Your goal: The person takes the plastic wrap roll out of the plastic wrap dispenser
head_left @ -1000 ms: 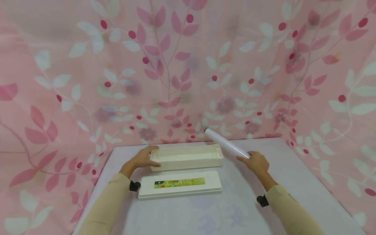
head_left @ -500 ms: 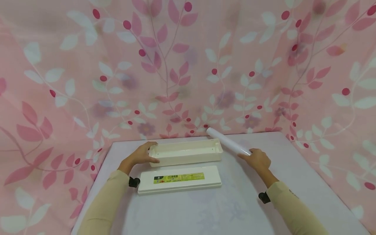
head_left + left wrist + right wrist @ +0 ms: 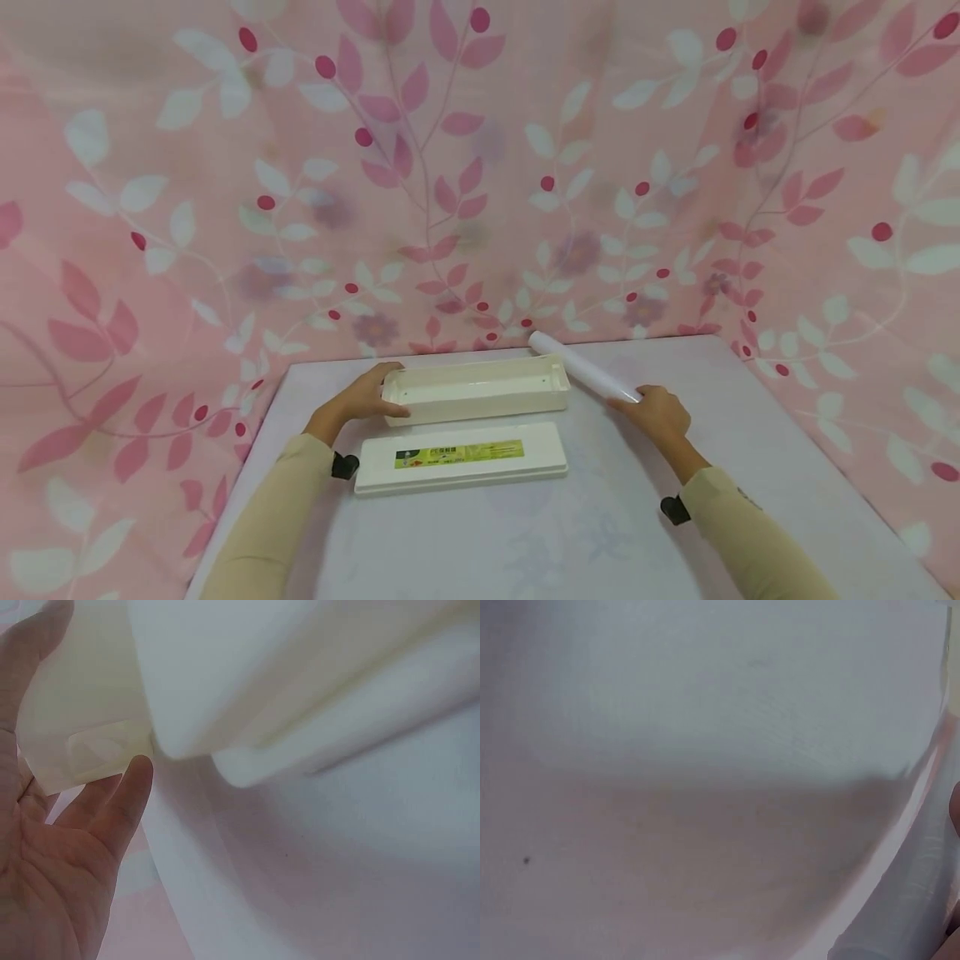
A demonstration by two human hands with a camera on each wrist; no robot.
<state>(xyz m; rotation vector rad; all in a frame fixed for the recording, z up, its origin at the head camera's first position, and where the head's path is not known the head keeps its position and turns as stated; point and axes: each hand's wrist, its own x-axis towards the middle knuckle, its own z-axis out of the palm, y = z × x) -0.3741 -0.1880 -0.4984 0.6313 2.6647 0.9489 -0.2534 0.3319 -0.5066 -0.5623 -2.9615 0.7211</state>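
The right hand is gripping the near end of a white, glossy cylinder-shaped roll of film, with the fingers curled around it. The roll is slanting: its long axis is running from the hand away and to the left, and its far end is lying just beside the back right corner of the long, open, cream plastic tray. The long axis of the tray is running from left to right across the bench, so the roll is standing at an angle to it, not parallel. The tray is lying to the left of the right hand, and the roll is reaching between them.

The left hand is holding the left short end of the tray, with the thumb lying on the front wall and the fingers wrapping around the end. In the left wrist view the left hand is showing its palm near the cream wall, and the tray is filling the upper part of the picture.

The flat cream lid with a yellow-green label is lying on the bench just in front of the tray, parallel to it, and it is not touching either hand.

It is hard to say whether the roll is resting on the bench or is lifted a little. The right wrist view is mostly blurred; only a strip of the roll is showing at the lower right. The inside of the tray is partly hidden by its front wall.
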